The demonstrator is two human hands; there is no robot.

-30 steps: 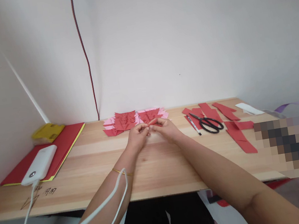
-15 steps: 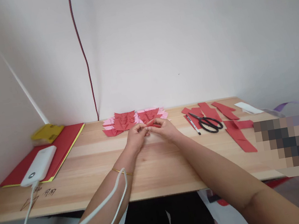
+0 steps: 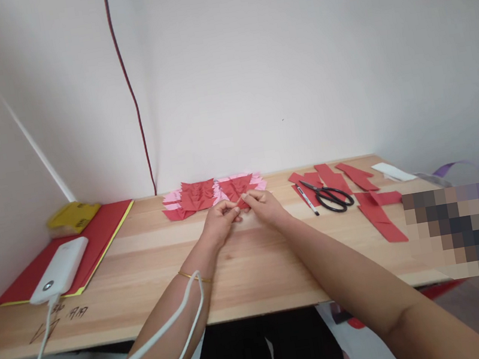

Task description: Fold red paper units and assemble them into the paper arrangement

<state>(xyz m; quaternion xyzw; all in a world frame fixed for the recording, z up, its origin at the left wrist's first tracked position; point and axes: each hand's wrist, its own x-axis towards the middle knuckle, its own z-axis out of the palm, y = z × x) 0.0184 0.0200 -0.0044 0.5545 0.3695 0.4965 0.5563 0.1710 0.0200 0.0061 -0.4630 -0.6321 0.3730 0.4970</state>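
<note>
Between my two hands is a small piece of red paper (image 3: 242, 203), partly hidden by the fingers. My left hand (image 3: 219, 219) is closed on its left side, thumb and fingertips pinching. My right hand (image 3: 264, 207) pinches the same paper from the right. Just beyond the hands, folded red paper pieces (image 3: 199, 195) and pink paper pieces (image 3: 170, 198) lie in rows near the wall.
Black-handled scissors (image 3: 334, 197) and a white pen (image 3: 307, 200) rest by red paper strips (image 3: 379, 215) on the right. At left, a white power bank (image 3: 60, 268) and yellow packet (image 3: 75, 216) sit on red sheets (image 3: 112, 236). A white cable (image 3: 154, 332) crosses my left forearm.
My right fingers have shifted on the red paper, which is now turned and shows differently between the hands. The whole view has moved slightly; the other things lie as before.
</note>
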